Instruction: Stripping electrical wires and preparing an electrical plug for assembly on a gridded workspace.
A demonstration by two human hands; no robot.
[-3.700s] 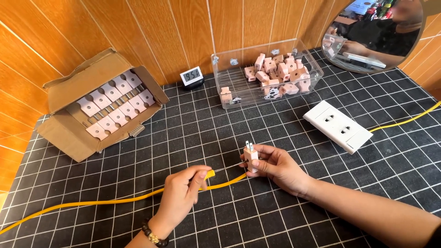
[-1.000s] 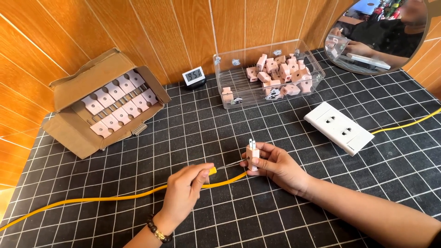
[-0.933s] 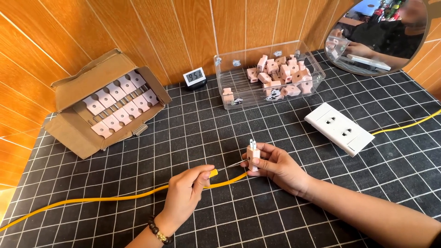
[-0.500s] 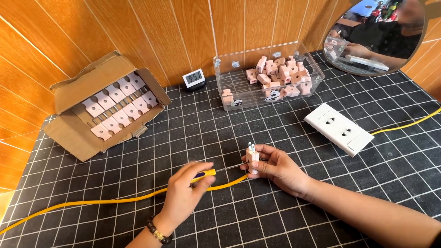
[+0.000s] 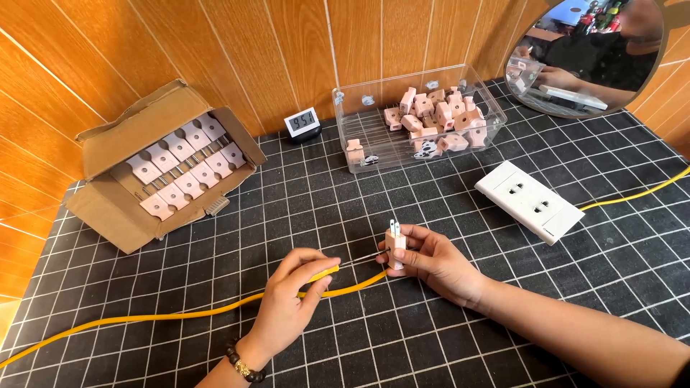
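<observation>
Nearest me, my left hand pinched a small yellow-handled screwdriver, its tip at a pink plug gripped upright in my right hand just above the black grid mat. A yellow cable trailed left. I judged the tip could slip and jab my fingers. Farther back, an open cardboard box held rows of pink plugs; a clear bin held loose ones.

Upright pink plug, yellow cable
</observation>
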